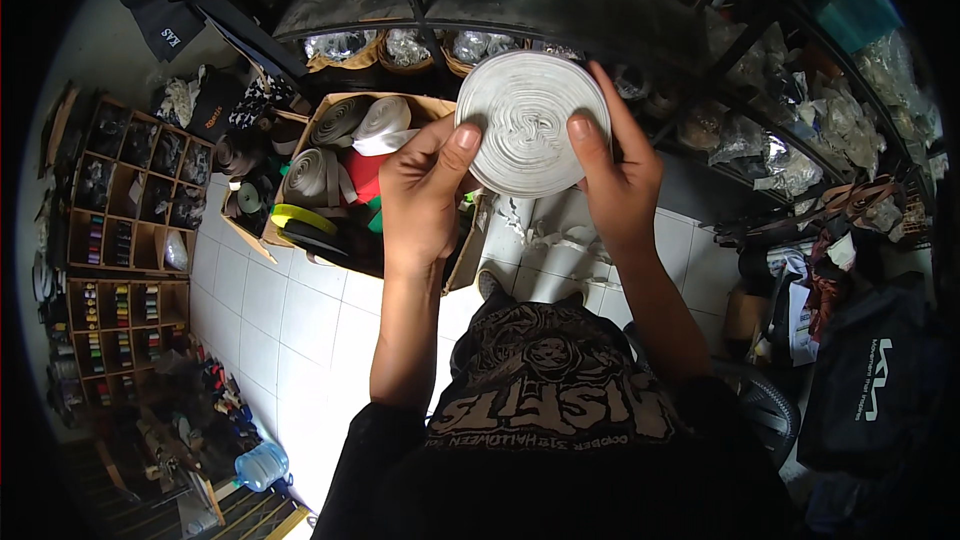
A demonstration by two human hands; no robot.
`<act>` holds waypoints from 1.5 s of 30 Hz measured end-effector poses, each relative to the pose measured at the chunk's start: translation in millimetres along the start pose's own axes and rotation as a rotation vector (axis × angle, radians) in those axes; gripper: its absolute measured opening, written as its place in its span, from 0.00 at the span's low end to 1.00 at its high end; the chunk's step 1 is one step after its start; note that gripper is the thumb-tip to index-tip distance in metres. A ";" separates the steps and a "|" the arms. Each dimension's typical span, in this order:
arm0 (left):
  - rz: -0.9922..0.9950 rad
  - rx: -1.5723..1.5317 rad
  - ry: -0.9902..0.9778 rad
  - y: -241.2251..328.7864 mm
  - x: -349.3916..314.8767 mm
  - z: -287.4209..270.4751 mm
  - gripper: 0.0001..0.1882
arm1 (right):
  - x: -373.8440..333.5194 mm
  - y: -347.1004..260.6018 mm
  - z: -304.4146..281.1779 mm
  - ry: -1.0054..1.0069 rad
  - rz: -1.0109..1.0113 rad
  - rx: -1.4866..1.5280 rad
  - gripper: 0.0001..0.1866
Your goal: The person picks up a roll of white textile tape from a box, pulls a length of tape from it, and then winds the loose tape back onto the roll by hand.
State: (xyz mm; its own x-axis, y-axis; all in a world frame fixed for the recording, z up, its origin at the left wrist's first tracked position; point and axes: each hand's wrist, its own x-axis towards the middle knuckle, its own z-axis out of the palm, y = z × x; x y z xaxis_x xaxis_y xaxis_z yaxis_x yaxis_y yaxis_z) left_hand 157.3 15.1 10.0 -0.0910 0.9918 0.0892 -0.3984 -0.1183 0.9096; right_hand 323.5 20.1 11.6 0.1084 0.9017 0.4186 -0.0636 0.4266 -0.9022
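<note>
Between both hands I hold up a flat, round roll of white webbing tape (525,110), its coiled side turned toward me. My left hand (425,185) grips its left edge, thumb laid over the coils. On the opposite edge, my right hand (620,170) has its thumb on the face and its fingers behind the rim, partly hidden. Just beyond my left hand stands an open cardboard box (467,258) filled with rolled tapes: a grey roll (340,120), a white roll (383,118), a yellow-green roll (303,219) and some red material (362,178).
Ahead runs a black metal shelf (340,2) with baskets of plastic-wrapped items (405,48). Wooden cubbies (125,190) with thread spools line the left. A blue water jug (262,465) lies at lower left. To the right are plastic bags (850,120), a black bag (865,390) and a chair (770,400).
</note>
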 end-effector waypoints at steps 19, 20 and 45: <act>-0.187 -0.225 -0.028 -17.2 -15.2 21.1 0.15 | 3.2 14.1 3.3 0.115 -0.053 -0.060 0.24; -0.187 -0.225 -0.029 -18.2 -14.9 20.6 0.15 | 4.4 19.5 3.3 0.141 -0.084 -0.041 0.24; 0.038 -0.067 0.384 -26.9 14.8 21.0 0.20 | -13.0 33.0 17.2 -0.109 -0.130 -0.119 0.33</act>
State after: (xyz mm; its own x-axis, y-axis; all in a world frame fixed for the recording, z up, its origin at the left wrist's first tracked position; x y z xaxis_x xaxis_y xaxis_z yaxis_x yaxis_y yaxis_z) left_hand 185.8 33.9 -4.7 -0.4371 0.8981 -0.0480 -0.4459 -0.1701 0.8788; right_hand 302.9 23.6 -21.8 -0.0005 0.8449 0.5349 0.0625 0.5339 -0.8432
